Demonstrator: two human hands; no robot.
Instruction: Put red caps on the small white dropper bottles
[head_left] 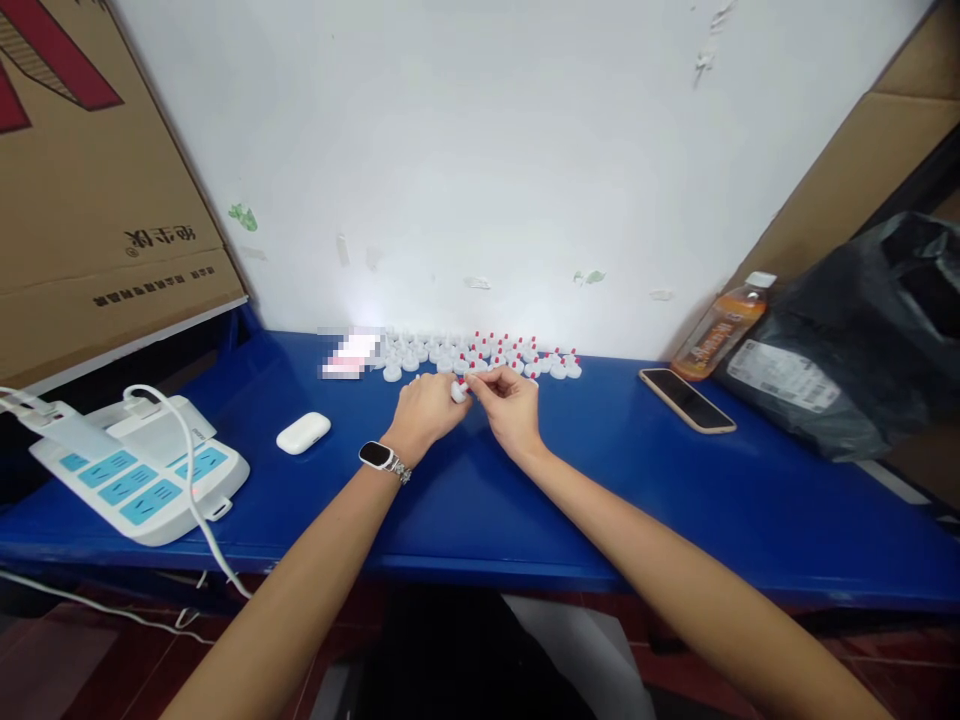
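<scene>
My left hand (421,408) is closed around a small white nozzle cap (458,393) with a red tip, above the blue table. Thumb and forefinger of my right hand (513,408) pinch together at that red tip, touching it. Just beyond both hands, several similar white caps (392,372) without red tips are grouped on the left. To their right stand several more white caps (557,369) fitted with red tips. My fingers hide a few of the nearest ones.
On the blue table (600,480) lie a power strip (139,470) with a white cable and a white earbud case (304,433) to the left. A phone (686,400), an orange drink bottle (720,330) and a dark plastic bag (847,330) are at the right. A white wall (480,170) rises behind.
</scene>
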